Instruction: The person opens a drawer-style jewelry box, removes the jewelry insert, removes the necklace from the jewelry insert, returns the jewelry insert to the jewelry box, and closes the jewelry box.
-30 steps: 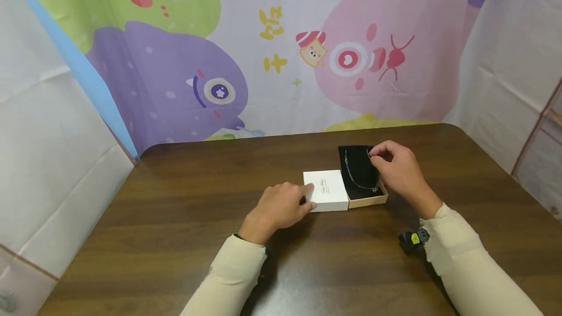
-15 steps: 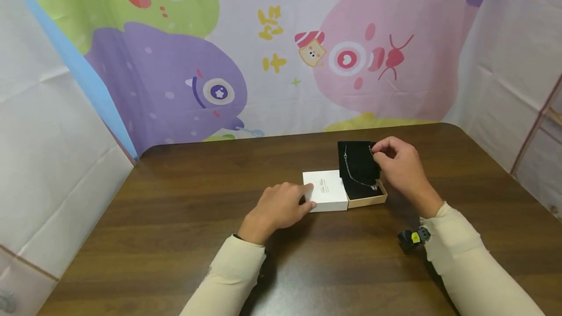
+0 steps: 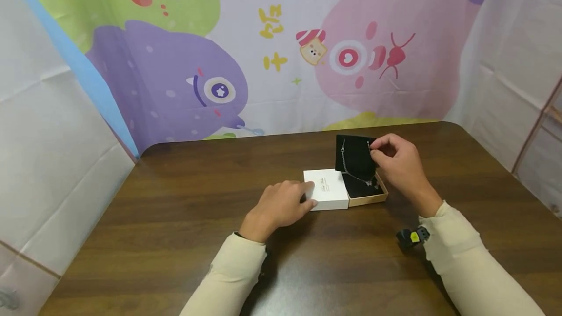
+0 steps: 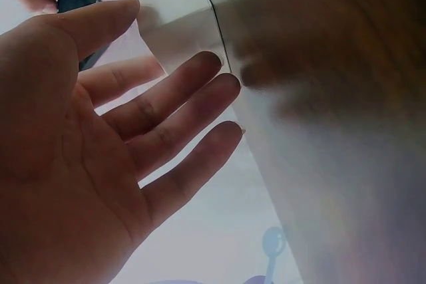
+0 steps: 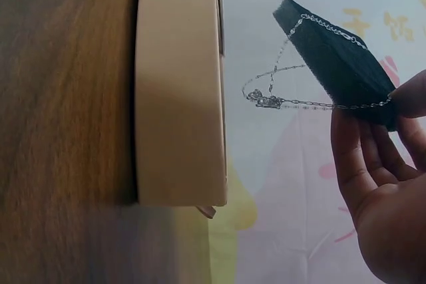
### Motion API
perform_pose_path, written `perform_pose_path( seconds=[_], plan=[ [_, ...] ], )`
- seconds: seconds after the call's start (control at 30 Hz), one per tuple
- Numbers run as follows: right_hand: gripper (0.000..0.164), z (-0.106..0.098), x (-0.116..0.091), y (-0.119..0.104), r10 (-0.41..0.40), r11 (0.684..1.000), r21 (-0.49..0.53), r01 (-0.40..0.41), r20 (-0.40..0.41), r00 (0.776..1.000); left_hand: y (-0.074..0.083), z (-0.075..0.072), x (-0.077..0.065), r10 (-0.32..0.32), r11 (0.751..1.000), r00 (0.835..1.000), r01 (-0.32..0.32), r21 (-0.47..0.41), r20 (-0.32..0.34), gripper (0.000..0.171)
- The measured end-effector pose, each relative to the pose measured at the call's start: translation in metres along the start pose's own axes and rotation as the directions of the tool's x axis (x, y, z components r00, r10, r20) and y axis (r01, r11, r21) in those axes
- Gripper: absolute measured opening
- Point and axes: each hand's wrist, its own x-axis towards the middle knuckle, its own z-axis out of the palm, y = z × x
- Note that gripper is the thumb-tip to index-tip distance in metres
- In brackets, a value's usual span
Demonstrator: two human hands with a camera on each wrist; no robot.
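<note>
A white jewelry box sleeve (image 3: 326,188) with small printed lettering lies on the table. My left hand (image 3: 281,204) holds its left end between thumb and index finger, the other fingers extended, as the left wrist view shows. From its right side the tan inner drawer (image 3: 368,200) sticks out, black inside. Above the drawer my right hand (image 3: 400,162) pinches a black velvety pad (image 5: 336,54) by its edge, tilted up. A silver chain necklace (image 5: 303,103) is looped on the pad, its lower part with a small pendant hanging free.
The brown wooden table (image 3: 175,233) spreads around the box, its back edge meeting a cartoon-printed cloth (image 3: 281,62). White sheets hang at both sides. A small black device (image 3: 412,237) is strapped at the right wrist.
My right hand has raised the black pad up out of the drawer and tilted it, with the necklace on it. My left hand stays on the white sleeve.
</note>
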Motion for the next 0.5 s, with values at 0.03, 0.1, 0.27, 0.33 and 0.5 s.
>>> perform_pose_path(
  seconds=[0.03,0.1,0.27,0.33,0.5],
  plan=[
    [0.008,0.0001,-0.0001,-0.0002,-0.001,1.0,-0.006,0.001,-0.003,1.0,0.0002,-0.0002,0.0003,-0.001,1.0,1.0,0.001,-0.001,0.002,0.022],
    [0.008,0.0009,-0.0001,0.0,0.0,1.0,-0.014,0.0,-0.005,1.0,0.0007,-0.0003,0.0005,-0.004,1.0,1.0,0.004,0.001,0.004,0.023],
    [0.008,0.0037,0.0008,0.0014,-0.009,1.0,-0.025,0.009,-0.01,1.0,0.0013,-0.0001,-0.0005,-0.014,1.0,1.0,0.014,0.014,0.003,0.032],
    [0.008,0.0048,0.0009,0.0007,-0.012,1.0,-0.024,0.012,-0.009,1.0,0.0012,0.0003,-0.001,-0.015,1.0,1.0,0.015,0.019,-0.003,0.035],
    [0.01,0.0068,0.0001,-0.001,0.003,1.0,0.004,-0.003,0.002,1.0,0.0014,0.0015,-0.0015,-0.011,1.0,1.0,0.011,0.021,-0.02,0.037]
  ],
)
